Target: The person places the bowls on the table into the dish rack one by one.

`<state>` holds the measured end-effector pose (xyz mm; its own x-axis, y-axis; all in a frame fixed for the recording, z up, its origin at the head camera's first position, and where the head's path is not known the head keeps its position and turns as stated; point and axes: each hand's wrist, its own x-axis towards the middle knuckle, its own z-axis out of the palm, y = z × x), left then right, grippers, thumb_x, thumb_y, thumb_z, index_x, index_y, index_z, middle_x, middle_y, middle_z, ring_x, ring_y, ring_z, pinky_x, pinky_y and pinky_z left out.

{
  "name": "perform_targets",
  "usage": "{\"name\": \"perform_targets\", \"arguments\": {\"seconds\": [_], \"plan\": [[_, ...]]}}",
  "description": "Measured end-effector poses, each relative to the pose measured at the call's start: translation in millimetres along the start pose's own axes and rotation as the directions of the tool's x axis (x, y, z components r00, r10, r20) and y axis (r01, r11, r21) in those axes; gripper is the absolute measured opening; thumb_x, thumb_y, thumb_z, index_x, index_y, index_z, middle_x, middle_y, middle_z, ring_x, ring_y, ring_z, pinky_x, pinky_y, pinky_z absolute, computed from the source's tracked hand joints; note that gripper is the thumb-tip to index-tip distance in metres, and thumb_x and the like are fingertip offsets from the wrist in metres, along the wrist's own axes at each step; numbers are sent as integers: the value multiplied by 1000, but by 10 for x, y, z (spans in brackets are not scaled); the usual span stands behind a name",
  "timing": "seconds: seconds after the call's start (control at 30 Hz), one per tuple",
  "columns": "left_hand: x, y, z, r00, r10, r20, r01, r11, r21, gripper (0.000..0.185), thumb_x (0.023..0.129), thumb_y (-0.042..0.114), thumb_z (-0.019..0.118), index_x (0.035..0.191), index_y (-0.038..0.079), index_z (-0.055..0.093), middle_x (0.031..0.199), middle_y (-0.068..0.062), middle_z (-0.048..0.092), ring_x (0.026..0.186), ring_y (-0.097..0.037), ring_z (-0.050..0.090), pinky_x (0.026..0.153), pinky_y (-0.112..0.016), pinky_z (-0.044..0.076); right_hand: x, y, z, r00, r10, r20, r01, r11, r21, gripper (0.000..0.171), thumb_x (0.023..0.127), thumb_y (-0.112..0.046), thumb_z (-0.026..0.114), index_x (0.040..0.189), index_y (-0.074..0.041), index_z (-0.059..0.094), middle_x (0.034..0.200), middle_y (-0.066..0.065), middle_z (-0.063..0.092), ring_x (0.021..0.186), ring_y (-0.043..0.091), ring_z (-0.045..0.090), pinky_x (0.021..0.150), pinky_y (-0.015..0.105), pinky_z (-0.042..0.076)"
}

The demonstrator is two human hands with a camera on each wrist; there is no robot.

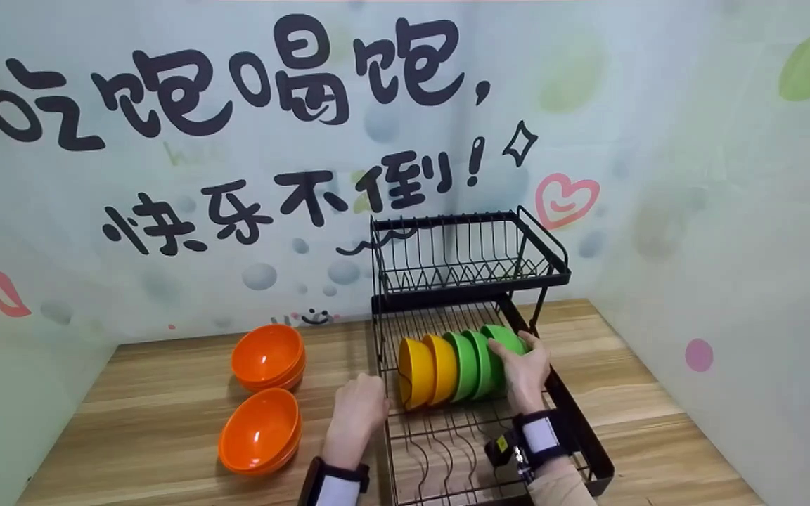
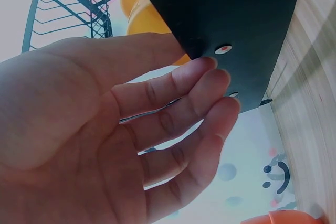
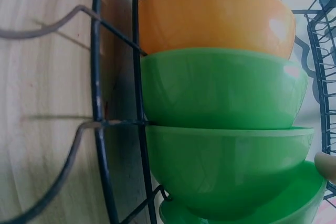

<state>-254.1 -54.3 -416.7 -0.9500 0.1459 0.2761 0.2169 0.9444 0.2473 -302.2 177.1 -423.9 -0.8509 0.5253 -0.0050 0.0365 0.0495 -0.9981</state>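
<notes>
My right hand (image 1: 528, 365) pinches the rightmost green bowl (image 1: 505, 337) between thumb and fingers, at the right end of a row in the black dish rack (image 1: 577, 414). Two more green bowls (image 3: 226, 90) stand on edge beside it, then two yellow bowls (image 1: 415, 372) at the row's left end. In the right wrist view the held bowl (image 3: 310, 187) leans at an angle to its neighbours, and only a fingertip shows. My left hand (image 1: 359, 411) grips the rack's left side; its thumb and bent fingertips meet the edge of the black side panel (image 2: 236, 19).
Left of the rack, two stacks of orange bowls (image 1: 261, 432) sit on the wooden table (image 1: 145, 407). An upper wire shelf (image 1: 447, 281) overhangs the rack's back. Curved wire dividers (image 1: 451, 457) fill its front. Printed walls (image 1: 166, 295) close off the back and right.
</notes>
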Motion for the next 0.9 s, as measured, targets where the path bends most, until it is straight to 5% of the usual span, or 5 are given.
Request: {"name": "perform_targets", "arguments": {"seconds": [0.9], "plan": [[-6,4,-13,1000,4,7,-3,1000,-12,16,76,14,73,73,-1,68,78,-17,67,66,-34,66,56,-45,52,17,-6,10,993,99,71,-100,995,8,61,92,-16,58,140,6,28,145,28,33,129,37,41,108,45,36]]}}
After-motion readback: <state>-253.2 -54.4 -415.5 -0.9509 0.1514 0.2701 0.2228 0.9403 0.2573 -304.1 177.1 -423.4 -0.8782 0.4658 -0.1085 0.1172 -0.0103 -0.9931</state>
